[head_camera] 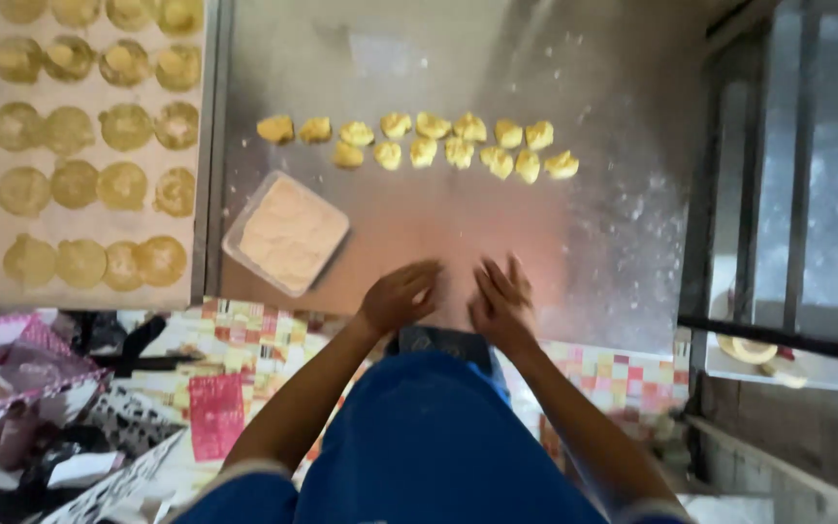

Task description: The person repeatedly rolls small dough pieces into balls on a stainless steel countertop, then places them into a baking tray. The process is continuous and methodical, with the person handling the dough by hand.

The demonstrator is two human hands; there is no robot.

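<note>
Steel table [584, 87], flour-dusted. Left hand [402, 296] and right hand [501, 303] hover close together at its near edge, palms facing, fingers loosely spread; can't tell if anything sits between them. Yellow dough lumps [419, 144] in two rows beyond. Flour tub [286, 233] left, tray of flattened discs [89, 155] beside it.
</note>
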